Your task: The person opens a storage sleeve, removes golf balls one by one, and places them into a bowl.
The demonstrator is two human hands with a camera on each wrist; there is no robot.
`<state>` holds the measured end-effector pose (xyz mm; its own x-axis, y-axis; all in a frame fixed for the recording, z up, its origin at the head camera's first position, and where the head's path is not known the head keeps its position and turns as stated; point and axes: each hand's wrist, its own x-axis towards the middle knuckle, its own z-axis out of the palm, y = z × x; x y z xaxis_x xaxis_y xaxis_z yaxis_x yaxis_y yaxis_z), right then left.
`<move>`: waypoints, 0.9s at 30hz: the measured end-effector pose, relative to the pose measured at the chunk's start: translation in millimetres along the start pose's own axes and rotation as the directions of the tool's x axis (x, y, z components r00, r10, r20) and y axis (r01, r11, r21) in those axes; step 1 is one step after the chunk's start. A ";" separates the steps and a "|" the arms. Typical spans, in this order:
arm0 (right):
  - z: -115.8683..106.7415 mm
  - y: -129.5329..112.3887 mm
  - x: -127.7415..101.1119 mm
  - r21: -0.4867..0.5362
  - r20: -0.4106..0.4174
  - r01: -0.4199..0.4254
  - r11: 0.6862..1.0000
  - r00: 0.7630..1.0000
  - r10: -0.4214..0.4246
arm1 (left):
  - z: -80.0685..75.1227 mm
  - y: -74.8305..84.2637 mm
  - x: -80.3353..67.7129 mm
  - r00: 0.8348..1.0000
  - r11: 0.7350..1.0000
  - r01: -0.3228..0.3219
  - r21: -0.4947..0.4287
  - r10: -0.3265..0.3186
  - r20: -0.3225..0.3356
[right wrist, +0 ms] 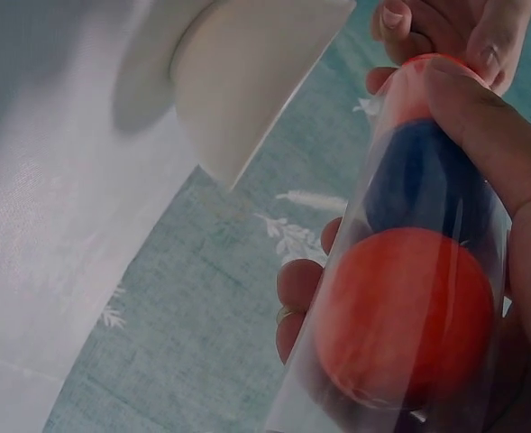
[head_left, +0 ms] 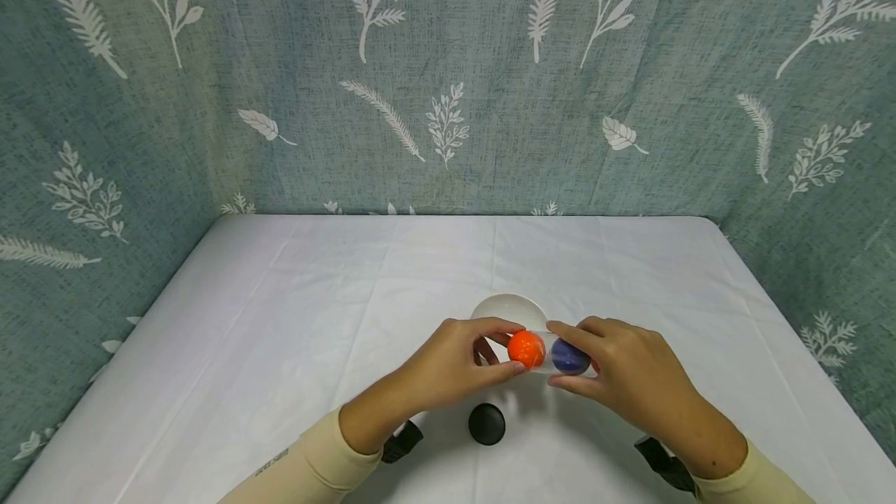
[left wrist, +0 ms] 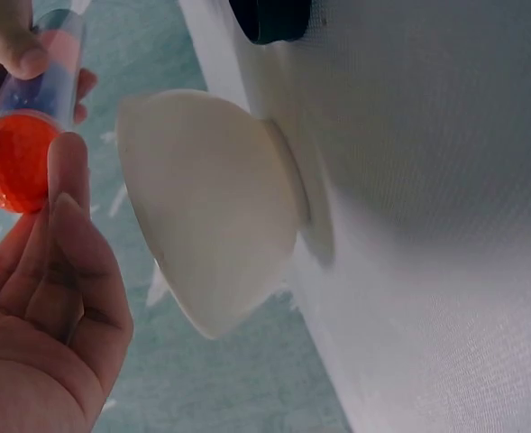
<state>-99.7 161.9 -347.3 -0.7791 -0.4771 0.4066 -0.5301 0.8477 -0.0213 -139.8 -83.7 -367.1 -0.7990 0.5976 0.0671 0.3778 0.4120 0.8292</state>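
A clear tube [right wrist: 292, 410] lies tilted in my right hand [head_left: 626, 360], with the fingers and thumb wrapped round its sides. Through its wall show a blue ball [right wrist: 423, 180] and, farther from the mouth, a red-orange ball [right wrist: 405, 316]. At the tube's mouth is a bright orange dimpled ball [left wrist: 20, 162], which my left hand [head_left: 451, 360] pinches between thumb and fingertips. In the left wrist view, part of this ball sticks out past the rim. Just behind both hands stands a white bowl [head_left: 509, 306], partly covered by them in the head view.
On the white-covered table [head_left: 280, 364], a round black lid-like disc [head_left: 486, 424] lies in front of the hands, nearer my body. Black wrist mounts [head_left: 402, 442] show under both forearms. A green leaf-patterned curtain [head_left: 490, 123] borders the table's back and sides.
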 end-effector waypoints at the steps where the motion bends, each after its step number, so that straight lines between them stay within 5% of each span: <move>1: 0.6 0.6 0.1 0.003 -0.007 0.005 1.000 1.000 -0.005 | -0.4 0.0 -0.4 1.000 1.000 0.006 0.004 -0.006 -0.005; 13: 1.6 3.4 1.6 -0.004 0.020 -0.028 1.000 0.999 0.028 | -6.5 -5.6 2.8 0.996 0.992 0.043 0.120 -0.032 -0.088; 27: 2.4 5.9 1.1 0.004 0.037 -0.055 0.998 0.998 0.055 | -9.1 -22.2 21.0 0.994 0.958 0.070 0.278 -0.044 -0.097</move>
<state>-104.5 165.8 -349.1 -0.8189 -0.4383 0.3705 -0.4878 0.8717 -0.0470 -169.2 -86.6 -379.0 -0.8565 0.5093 0.0836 0.4361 0.6276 0.6449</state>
